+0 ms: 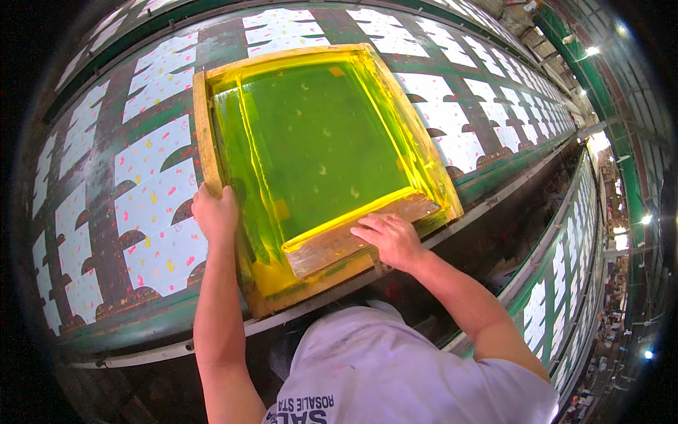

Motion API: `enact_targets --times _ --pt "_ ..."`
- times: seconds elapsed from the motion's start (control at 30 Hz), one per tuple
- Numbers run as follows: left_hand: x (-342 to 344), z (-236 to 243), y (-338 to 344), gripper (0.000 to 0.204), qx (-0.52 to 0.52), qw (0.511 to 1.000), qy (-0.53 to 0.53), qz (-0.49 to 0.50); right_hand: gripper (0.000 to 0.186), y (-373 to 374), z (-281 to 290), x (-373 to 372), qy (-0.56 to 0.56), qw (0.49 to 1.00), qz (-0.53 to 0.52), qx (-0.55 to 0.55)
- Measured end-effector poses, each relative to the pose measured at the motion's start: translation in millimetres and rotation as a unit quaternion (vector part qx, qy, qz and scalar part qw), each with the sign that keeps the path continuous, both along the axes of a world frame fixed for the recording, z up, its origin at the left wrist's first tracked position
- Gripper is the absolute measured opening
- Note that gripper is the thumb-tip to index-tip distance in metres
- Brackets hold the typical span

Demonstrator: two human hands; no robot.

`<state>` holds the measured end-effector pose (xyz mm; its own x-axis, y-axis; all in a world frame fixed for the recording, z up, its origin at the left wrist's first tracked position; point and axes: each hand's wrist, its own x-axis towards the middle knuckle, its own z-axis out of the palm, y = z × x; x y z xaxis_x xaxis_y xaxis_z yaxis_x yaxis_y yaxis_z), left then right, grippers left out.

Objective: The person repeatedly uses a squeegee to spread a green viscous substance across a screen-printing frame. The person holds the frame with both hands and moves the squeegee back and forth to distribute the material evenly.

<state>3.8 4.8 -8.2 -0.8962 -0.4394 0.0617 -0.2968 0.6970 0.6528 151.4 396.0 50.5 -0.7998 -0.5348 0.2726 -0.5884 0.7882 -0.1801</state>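
A wooden-framed printing screen (pixel 311 134) with green mesh lies tilted across the long table in front of me. Yellow ink is smeared along its inner edges. My left hand (pixel 214 210) is closed around the left rail of the frame, its fingers partly hidden. At the near end of the screen rests a wide wooden squeegee (pixel 332 244), with a bead of yellow ink along its far edge. My right hand (pixel 390 239) grips the squeegee right of its middle, fingers over the top; the thumb's side is hard to see.
White fabric pieces (pixel 159 205) with small pink and yellow prints lie in rows on the green table (pixel 92 346), on both sides of the screen. A metal rail (pixel 159 355) runs along the table's near edge. Across a dark gap at the right stands another table with white pieces (pixel 534 311).
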Motion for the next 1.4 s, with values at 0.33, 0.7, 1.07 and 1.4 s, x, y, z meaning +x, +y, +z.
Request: enact_targets --times 0.33,0.7,1.07,1.4 --pt "-2 5 3 0.052 0.009 1.000 0.026 0.008 0.044 -6 -31 -188 0.056 0.997 0.046 -0.014" --pt "-4 13 17 0.041 -0.021 0.997 -0.028 0.067 0.046 -37 -32 -430 0.012 0.999 0.013 0.046" --pt "-5 9 23 0.029 -0.044 0.992 0.004 0.121 0.057 -42 -10 -562 -0.056 0.994 -0.020 0.090" --pt "-9 11 20 0.033 -0.041 0.994 -0.002 0.104 0.057 -34 18 -546 -0.166 0.978 0.024 0.128"
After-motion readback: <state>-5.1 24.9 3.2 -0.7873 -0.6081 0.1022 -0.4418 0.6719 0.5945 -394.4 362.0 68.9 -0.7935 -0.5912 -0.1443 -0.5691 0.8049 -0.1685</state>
